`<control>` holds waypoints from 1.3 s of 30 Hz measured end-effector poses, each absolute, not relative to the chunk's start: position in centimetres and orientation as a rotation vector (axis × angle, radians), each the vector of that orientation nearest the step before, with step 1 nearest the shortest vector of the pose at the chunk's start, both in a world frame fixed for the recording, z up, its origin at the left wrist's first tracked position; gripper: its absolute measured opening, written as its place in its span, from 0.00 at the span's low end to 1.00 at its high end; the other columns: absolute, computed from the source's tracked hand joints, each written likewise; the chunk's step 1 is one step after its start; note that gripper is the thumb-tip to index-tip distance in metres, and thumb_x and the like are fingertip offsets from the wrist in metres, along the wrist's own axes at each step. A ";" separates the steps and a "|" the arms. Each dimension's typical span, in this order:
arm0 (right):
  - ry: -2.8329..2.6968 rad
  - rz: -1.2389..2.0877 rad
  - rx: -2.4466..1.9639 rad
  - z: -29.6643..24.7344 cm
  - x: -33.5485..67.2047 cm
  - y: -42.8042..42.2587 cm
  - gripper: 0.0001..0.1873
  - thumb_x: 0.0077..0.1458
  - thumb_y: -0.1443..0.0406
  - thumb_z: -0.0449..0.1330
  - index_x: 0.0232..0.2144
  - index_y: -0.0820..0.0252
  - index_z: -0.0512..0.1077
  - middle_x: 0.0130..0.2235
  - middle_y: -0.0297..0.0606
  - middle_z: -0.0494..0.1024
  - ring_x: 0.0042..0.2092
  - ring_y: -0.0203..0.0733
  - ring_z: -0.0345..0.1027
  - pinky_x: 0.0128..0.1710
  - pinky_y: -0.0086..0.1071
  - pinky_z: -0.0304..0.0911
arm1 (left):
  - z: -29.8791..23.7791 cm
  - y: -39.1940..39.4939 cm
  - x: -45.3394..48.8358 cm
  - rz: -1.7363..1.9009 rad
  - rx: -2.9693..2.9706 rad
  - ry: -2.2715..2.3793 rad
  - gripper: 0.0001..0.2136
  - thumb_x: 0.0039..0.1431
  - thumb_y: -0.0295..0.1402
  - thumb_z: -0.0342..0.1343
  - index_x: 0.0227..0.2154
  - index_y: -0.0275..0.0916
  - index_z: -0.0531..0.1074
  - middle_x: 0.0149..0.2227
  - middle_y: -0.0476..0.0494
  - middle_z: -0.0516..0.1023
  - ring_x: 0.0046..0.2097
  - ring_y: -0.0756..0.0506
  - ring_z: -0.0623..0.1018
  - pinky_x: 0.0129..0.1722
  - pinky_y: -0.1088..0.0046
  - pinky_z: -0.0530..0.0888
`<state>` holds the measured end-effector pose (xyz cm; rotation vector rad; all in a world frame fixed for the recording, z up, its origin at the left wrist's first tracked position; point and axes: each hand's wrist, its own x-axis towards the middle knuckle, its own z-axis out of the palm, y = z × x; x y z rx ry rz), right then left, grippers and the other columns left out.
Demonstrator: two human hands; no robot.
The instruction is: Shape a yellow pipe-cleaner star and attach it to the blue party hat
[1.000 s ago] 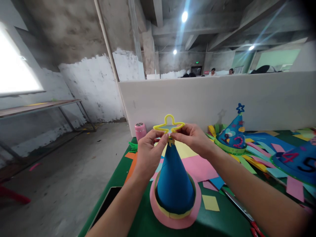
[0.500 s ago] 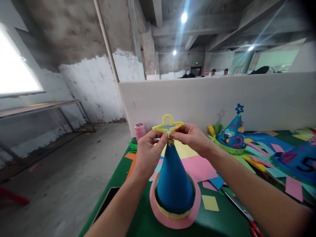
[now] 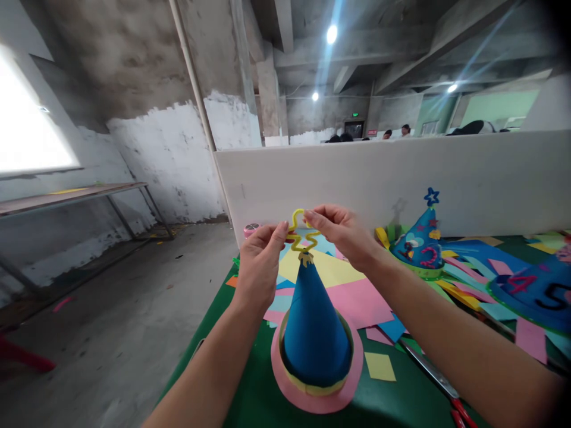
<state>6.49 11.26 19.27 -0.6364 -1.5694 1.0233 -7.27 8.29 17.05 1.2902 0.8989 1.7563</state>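
One pipe-cleaner star (image 3: pixel 304 250) being pinched by left hand (image 3: pixel 259 261), right hand (image 3: pixel 345 235) atop one cone hat (image 3: pixel 316 321); "4", "5" being shown on one decorated hat (image 3: pixel 537 292).

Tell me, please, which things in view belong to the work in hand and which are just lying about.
In hand:
- yellow bent shape, pinched by the left hand and right hand
- plain blue cone hat, directly below

Apparently just lying about:
- red-handled scissors
- yellow paper square
- star-topped hat

A pink 4 (image 3: pixel 518 284) and a black 5 (image 3: pixel 558 297) stand on the near-right blue hat (image 3: pixel 536 310). Markings on the farther blue hat (image 3: pixel 418 246), far green sign (image 3: pixel 355 115) and red sign (image 3: pixel 372 132) are not clearly legible.
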 end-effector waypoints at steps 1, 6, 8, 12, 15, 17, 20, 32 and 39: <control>-1.560 1.018 -0.625 19.2 6.2 11.4 0.13 0.45 0.57 0.60 0.21 0.62 0.68 0.20 0.28 0.63 0.22 0.29 0.52 0.21 0.26 0.50 | 17.0 8.5 -7.2 1.762 1.285 0.908 0.10 0.47 0.39 0.58 0.25 0.36 0.74 0.26 0.46 0.75 0.28 0.50 0.72 0.28 0.74 0.68; -1.503 1.005 -0.673 19.0 5.7 11.5 0.13 0.44 0.58 0.60 0.18 0.62 0.67 0.17 0.26 0.60 0.20 0.28 0.49 0.20 0.26 0.48 | 16.6 8.9 -7.4 1.768 1.289 0.919 0.08 0.47 0.38 0.58 0.25 0.37 0.73 0.25 0.48 0.74 0.29 0.50 0.73 0.29 0.74 0.67; -1.492 0.991 -0.697 19.0 5.7 11.4 0.13 0.44 0.59 0.60 0.17 0.62 0.66 0.17 0.26 0.60 0.19 0.28 0.47 0.19 0.26 0.47 | 16.5 8.9 -7.5 1.774 1.294 0.931 0.09 0.47 0.38 0.58 0.25 0.37 0.73 0.24 0.48 0.74 0.29 0.50 0.73 0.29 0.75 0.67; -1.488 1.010 -0.684 19.1 5.7 11.5 0.12 0.45 0.60 0.59 0.17 0.61 0.66 0.19 0.27 0.62 0.20 0.28 0.49 0.20 0.26 0.48 | 16.6 8.9 -7.4 1.762 1.292 0.952 0.09 0.47 0.38 0.58 0.25 0.37 0.73 0.25 0.48 0.75 0.29 0.49 0.73 0.29 0.75 0.67; -1.491 1.031 -0.671 19.2 5.8 11.5 0.13 0.44 0.59 0.59 0.17 0.61 0.66 0.19 0.27 0.64 0.20 0.28 0.50 0.20 0.26 0.49 | 16.9 8.7 -7.3 1.740 1.292 0.951 0.09 0.47 0.39 0.58 0.25 0.37 0.74 0.24 0.48 0.75 0.29 0.50 0.73 0.29 0.75 0.67; -1.500 1.046 -0.662 19.2 6.1 11.4 0.13 0.44 0.58 0.59 0.17 0.61 0.66 0.18 0.27 0.62 0.20 0.28 0.49 0.20 0.27 0.48 | 17.1 8.5 -7.3 1.730 1.302 0.946 0.10 0.47 0.39 0.57 0.25 0.36 0.74 0.24 0.48 0.74 0.28 0.50 0.72 0.28 0.75 0.67; -1.514 1.077 -0.641 19.1 6.6 11.2 0.14 0.45 0.56 0.59 0.20 0.61 0.68 0.19 0.26 0.61 0.20 0.29 0.49 0.20 0.27 0.47 | 17.4 8.1 -7.2 1.749 1.291 0.948 0.11 0.46 0.40 0.58 0.24 0.36 0.74 0.24 0.47 0.75 0.26 0.50 0.72 0.25 0.75 0.66; -1.414 1.057 -0.683 18.4 6.6 11.1 0.09 0.43 0.62 0.60 0.18 0.60 0.67 0.16 0.24 0.59 0.20 0.29 0.49 0.21 0.27 0.49 | 17.1 8.6 -6.9 1.808 1.285 0.944 0.08 0.46 0.37 0.59 0.22 0.37 0.72 0.22 0.50 0.72 0.24 0.52 0.70 0.25 0.77 0.65; -1.445 1.120 -0.673 17.5 7.4 10.6 0.09 0.47 0.60 0.58 0.29 0.60 0.71 0.20 0.26 0.62 0.22 0.29 0.51 0.22 0.27 0.49 | 16.6 7.9 -7.4 1.781 1.307 0.941 0.11 0.50 0.39 0.54 0.28 0.36 0.75 0.27 0.46 0.76 0.31 0.48 0.73 0.30 0.74 0.67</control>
